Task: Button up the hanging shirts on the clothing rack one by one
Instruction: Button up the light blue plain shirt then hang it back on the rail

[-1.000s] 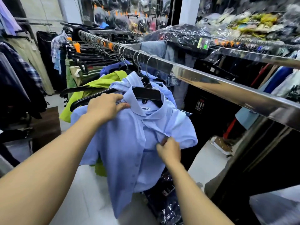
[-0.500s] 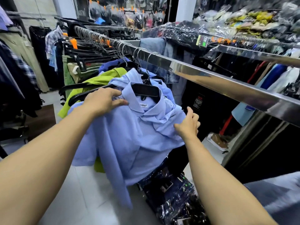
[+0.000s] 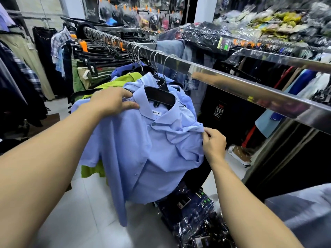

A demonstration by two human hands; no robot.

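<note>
A light, limp blue shirt (image 3: 143, 149) hangs from the rack (image 3: 232, 83) on a black hanger (image 3: 160, 97). The left hand (image 3: 112, 101) grips its shoulder, fingers curled; the right hand (image 3: 214, 144) pinches the bunched front edge. Best taken along the placket. The collar label is only partly legible.

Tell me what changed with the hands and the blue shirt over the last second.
The right hand left the shirt's middle, swung out to the right edge, and now pinches the bunched fabric there. The left hand stayed gripping the light blue shirt by the collar; the shirt remains on its black hanger.
</note>
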